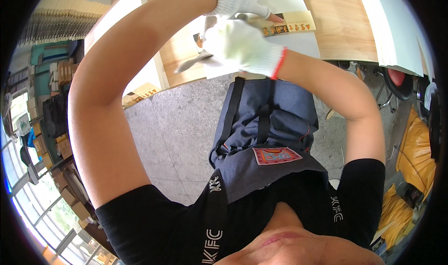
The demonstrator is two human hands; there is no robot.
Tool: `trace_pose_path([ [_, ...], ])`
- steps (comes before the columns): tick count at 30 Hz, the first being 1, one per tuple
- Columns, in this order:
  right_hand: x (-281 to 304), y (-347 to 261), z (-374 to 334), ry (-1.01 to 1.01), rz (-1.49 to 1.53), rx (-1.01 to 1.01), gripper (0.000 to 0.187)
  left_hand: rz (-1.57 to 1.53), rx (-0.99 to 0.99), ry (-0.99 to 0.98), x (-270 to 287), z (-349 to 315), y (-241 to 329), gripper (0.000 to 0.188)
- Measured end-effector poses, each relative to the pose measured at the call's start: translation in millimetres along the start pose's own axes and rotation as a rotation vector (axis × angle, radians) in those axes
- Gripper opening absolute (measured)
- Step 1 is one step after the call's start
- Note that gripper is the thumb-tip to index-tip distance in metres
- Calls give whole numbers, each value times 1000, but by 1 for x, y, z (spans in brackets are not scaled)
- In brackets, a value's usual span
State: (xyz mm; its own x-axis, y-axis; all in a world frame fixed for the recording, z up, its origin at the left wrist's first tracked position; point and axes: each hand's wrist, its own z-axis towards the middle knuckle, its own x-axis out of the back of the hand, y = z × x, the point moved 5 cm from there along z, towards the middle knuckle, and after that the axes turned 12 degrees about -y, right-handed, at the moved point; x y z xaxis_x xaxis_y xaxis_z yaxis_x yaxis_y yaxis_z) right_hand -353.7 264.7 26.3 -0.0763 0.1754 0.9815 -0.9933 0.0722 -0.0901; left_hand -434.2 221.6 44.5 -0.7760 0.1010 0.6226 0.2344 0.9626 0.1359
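Gloved work at the far desk (340, 22)

Pale wood top; white sheet (298, 46) on it. Right hand (238, 45), gloved, motion-blurred, nearer: clenched around a flat grey tool (193, 63), tip to the left. Left hand (238, 2), gloved, farther: bare fingertip on the yellow printed strip (299, 23), which lies across the sheet; cannot tell whether it grips anything, partly hidden.
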Motion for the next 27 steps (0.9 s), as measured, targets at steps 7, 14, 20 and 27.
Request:
trace_pose_path([
  [7, -14, -12, 21, 18, 33, 72, 39, -52, 18, -21, -1, 0, 2, 63],
  [14, 30, 97, -131, 110, 39, -17, 29, -187, 17, -106, 0, 0, 2, 62],
  [20, 35, 187, -214, -1, -197, -264, 29, -54, 55, -31, -20, 20, -17, 58],
  [27, 56, 115, -149, -111, -315, -390, 53, 326, 111, -40, -10, 1, 11, 48],
])
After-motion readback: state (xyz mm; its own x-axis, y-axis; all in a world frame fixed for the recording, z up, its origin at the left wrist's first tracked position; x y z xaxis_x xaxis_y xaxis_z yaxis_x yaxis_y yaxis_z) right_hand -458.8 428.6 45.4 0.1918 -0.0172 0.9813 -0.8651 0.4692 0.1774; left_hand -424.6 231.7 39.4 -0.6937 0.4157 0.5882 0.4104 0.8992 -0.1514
